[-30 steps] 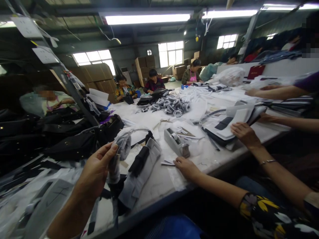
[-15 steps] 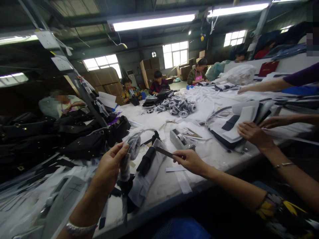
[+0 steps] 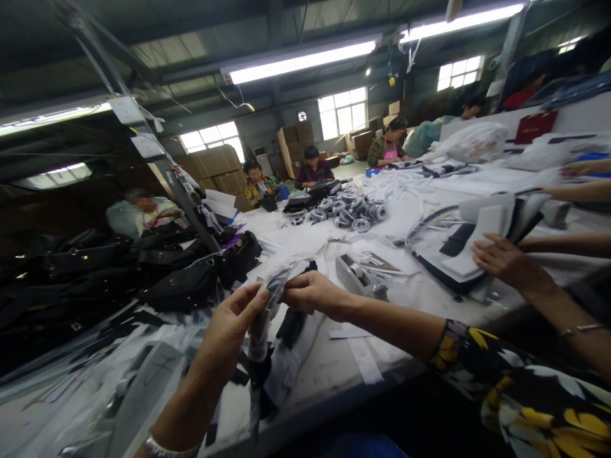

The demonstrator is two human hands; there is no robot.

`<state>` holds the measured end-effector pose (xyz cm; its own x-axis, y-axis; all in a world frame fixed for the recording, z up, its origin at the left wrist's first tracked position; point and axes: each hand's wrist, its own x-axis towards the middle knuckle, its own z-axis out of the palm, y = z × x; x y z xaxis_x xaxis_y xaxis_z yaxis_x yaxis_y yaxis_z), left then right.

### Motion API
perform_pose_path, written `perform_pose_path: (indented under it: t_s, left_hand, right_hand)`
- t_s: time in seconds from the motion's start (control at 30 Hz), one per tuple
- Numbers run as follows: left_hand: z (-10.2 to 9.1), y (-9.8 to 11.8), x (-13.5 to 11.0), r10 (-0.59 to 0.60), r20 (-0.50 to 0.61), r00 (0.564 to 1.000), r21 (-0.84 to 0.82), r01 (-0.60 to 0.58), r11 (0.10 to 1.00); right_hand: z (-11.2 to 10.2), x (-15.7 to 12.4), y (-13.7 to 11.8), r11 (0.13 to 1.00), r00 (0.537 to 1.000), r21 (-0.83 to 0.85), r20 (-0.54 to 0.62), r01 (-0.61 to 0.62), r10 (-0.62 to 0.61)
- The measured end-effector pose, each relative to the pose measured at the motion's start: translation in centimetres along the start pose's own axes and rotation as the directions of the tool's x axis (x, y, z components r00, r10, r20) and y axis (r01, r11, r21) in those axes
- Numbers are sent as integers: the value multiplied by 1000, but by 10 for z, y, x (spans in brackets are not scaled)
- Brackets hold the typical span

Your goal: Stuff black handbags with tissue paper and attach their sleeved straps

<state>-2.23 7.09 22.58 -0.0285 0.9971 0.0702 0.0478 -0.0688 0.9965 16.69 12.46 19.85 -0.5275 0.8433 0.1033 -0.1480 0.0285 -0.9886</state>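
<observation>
My left hand [image 3: 233, 324] is closed on a strap bundle wrapped in clear plastic [image 3: 273, 285], held upright above the white table [image 3: 334, 369]. My right hand [image 3: 308, 292], on the arm with the floral sleeve, pinches the top of the same bundle; whether a strip is still in its fingers I cannot tell. Below both hands a black piece in white wrapping [image 3: 291, 334] lies on the table. A grey tape dispenser [image 3: 356, 273] stands just right of my right hand.
Black handbags [image 3: 181, 283] are piled at the left beside a slanted metal post [image 3: 191, 197]. A heap of coiled wrapped straps [image 3: 348, 210] lies farther back. A co-worker's hand [image 3: 501, 261] rests on white sheets at the right. Other people sit at the far end.
My right hand left the table edge, lifted a thin strip, and came left to meet the bundle in my left hand. The view has tilted up and left.
</observation>
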Motion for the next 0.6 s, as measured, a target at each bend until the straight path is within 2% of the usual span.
perform_pose_path:
  t_s: [0.2,0.33,0.43,0.5,0.6]
  left_hand:
    - [-2,9,-2,33,1,999,42,-33,999]
    - [1,13,-6,65,2,998,33,-65,997]
    - [3,11,-7,11,-29,1000,14,-10,1000]
    - [5,7,-6,-16,-71,997,-22,15,1000]
    - [10,2,-4,-31,-189,981,-121,8,993]
  right_hand:
    - [4,-6,-16,966,993,246,101,-79,55]
    - [12,-5,-15,963,999,266,16,-42,39]
    - [19,-4,-11,979,998,206,-57,-6,18]
    - [21,-4,-8,988,995,155,-98,13,2]
    - [21,-4,-6,991,990,135,-138,17,2]
